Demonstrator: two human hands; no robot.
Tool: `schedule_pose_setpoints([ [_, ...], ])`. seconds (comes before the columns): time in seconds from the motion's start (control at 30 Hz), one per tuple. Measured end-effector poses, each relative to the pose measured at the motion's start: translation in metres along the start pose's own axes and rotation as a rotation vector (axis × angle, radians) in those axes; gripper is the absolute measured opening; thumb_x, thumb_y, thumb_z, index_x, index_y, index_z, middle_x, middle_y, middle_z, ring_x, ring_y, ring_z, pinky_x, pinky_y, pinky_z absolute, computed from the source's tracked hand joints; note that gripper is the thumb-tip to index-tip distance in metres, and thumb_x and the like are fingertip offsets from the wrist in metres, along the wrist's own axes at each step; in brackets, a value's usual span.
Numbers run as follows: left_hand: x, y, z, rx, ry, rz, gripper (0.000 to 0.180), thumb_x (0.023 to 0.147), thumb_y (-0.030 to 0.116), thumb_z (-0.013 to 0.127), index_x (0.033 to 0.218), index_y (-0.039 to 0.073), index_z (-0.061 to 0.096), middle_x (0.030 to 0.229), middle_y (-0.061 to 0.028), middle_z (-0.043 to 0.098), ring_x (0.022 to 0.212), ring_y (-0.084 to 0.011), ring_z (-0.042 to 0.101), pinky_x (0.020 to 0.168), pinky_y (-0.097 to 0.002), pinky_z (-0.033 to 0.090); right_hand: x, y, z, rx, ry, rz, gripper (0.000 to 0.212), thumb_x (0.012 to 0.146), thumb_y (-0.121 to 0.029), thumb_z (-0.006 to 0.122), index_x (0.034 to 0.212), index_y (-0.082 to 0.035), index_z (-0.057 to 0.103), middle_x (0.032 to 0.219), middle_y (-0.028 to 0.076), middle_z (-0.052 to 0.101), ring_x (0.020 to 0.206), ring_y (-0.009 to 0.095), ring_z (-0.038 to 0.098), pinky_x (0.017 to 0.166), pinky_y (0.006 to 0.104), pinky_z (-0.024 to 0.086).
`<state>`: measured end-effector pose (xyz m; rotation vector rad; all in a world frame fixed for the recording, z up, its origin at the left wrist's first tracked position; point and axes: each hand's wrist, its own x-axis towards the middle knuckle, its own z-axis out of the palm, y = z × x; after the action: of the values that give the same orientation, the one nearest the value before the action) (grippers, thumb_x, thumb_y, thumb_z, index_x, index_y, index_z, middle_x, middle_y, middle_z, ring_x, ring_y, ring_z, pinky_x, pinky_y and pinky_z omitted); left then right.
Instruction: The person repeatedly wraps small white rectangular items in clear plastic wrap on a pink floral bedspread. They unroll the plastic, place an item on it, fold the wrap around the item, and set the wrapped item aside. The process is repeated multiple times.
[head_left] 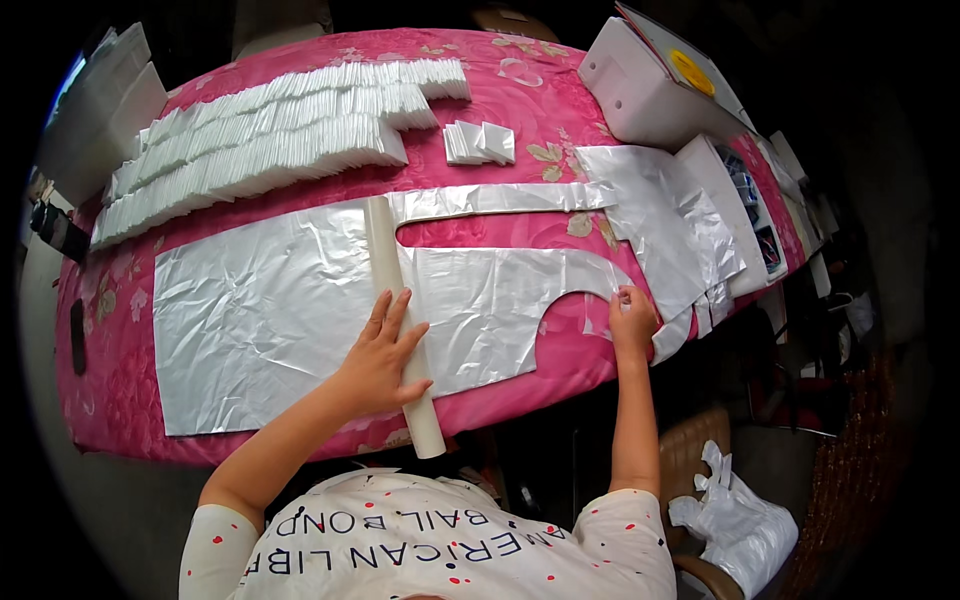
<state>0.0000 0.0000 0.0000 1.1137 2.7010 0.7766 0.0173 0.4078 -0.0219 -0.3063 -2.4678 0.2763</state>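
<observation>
A thin, whitish plastic apron is spread flat across the table, with a long strip along its far side and a curved cut-out at the right. Across it lies a pale, smooth tube, its near end reaching past the table's front edge. My left hand rests on this tube with fingers spread, not wrapped round it. At the right, my right hand pinches the narrow end of the apron beside the curved cut-out. Its fingertips are closed on the film.
Long rows of folded white plastic packets stand at the far left, with a small group beside them. More loose plastic film lies at the right, near a white box and a tray of small items. A white plastic bag sits on a chair.
</observation>
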Motion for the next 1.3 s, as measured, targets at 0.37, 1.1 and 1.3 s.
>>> schedule_pose_setpoints([
  [0.37, -0.018, -0.008, -0.030, -1.420, -0.022, -0.583, 0.036, 0.086, 0.020, 0.061, 0.113, -0.003, 0.054, 0.097, -0.0108, 0.063, 0.087, -0.0144, 0.061, 0.073, -0.0277, 0.050, -0.071, -0.276, -0.028, 0.926, -0.742, -0.487, 0.025, 0.075, -0.007, 0.068, 0.097, -0.002, 0.059, 0.093, 0.011, 0.062, 0.082, 0.028, 0.062, 0.072, 0.0333, 0.049],
  [1.1, -0.053, -0.046, -0.037, -0.224, 0.375, -0.115, 0.046, 0.079, -0.001, 0.054, 0.125, 0.000, 0.045, 0.128, -0.0166, 0.047, 0.116, -0.0336, 0.046, 0.097, -0.0381, 0.038, -0.126, -0.252, -0.055, 0.426, -1.096, 0.142, 0.051, 0.074, -0.043, 0.067, 0.091, 0.003, 0.053, 0.075, 0.022, 0.062, 0.069, 0.038, 0.062, 0.063, 0.0434, 0.049],
  [1.3, -0.014, -0.037, 0.021, -0.012, 0.214, -0.139, 0.059, 0.084, 0.016, 0.045, 0.135, -0.009, 0.025, 0.143, -0.0239, 0.022, 0.135, -0.0346, 0.019, 0.110, -0.0430, 0.018, -0.115, -0.250, -0.058, 0.382, -1.241, 0.109, 0.052, 0.075, -0.045, 0.066, 0.088, 0.004, 0.055, 0.075, 0.021, 0.063, 0.069, 0.037, 0.062, 0.063, 0.0420, 0.049],
])
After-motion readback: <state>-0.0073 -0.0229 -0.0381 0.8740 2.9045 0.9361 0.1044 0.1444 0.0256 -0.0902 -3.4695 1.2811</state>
